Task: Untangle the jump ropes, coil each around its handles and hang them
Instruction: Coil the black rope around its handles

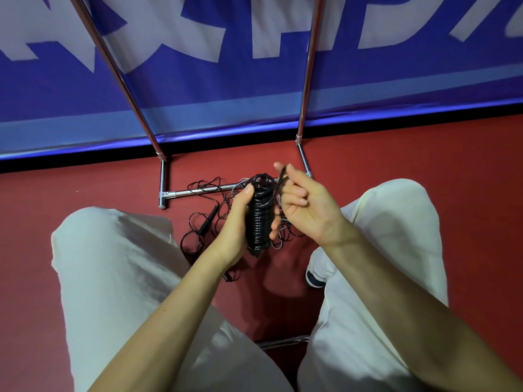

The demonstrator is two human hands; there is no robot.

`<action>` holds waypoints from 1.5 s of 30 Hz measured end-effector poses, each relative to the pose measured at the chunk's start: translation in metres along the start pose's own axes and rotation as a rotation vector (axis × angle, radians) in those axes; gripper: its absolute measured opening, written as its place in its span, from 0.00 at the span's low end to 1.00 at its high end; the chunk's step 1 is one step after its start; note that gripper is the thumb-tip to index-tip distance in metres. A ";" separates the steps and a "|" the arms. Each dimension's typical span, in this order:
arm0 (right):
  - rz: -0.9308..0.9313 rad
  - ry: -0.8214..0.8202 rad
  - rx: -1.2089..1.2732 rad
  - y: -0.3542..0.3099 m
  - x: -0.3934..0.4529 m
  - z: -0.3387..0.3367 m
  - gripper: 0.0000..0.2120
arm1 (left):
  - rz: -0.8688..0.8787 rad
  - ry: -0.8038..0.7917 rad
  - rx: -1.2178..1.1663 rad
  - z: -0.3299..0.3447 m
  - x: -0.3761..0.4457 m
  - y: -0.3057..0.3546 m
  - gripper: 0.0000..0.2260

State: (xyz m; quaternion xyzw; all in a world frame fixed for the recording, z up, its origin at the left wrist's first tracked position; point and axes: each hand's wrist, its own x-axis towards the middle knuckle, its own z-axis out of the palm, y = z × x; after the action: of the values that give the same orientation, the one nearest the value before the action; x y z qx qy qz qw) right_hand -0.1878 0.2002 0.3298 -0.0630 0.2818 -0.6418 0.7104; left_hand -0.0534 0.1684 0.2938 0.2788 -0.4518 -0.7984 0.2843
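Observation:
A black jump rope is wound in tight turns around its handles, forming an upright bundle. My left hand grips this bundle from the left, thumb near its top. My right hand pinches the loose end of the black cord beside the top of the bundle. Below and behind my hands, a tangle of other thin ropes lies on the red floor, with one black handle showing in it.
A chrome rack stands ahead: two slanted uprights, a low crossbar and feet on the red floor. A blue and white banner hangs behind it. My knees in light trousers flank the ropes; a shoe shows at the right.

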 end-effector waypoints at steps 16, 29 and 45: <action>-0.372 0.187 -0.878 0.014 -0.011 0.009 0.14 | -0.122 0.175 -0.091 -0.005 0.004 -0.002 0.27; -0.500 -0.047 -2.044 0.030 0.000 -0.026 0.10 | -0.180 0.410 -0.065 -0.016 0.010 -0.004 0.23; -0.459 0.033 -1.814 0.023 0.001 -0.027 0.13 | -0.130 0.378 -0.306 -0.017 0.003 0.014 0.30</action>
State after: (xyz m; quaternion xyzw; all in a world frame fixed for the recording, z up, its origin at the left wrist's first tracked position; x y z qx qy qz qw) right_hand -0.1808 0.2100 0.2967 -0.6383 0.6657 -0.3018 0.2416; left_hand -0.0412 0.1508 0.2983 0.4053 -0.2455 -0.8077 0.3507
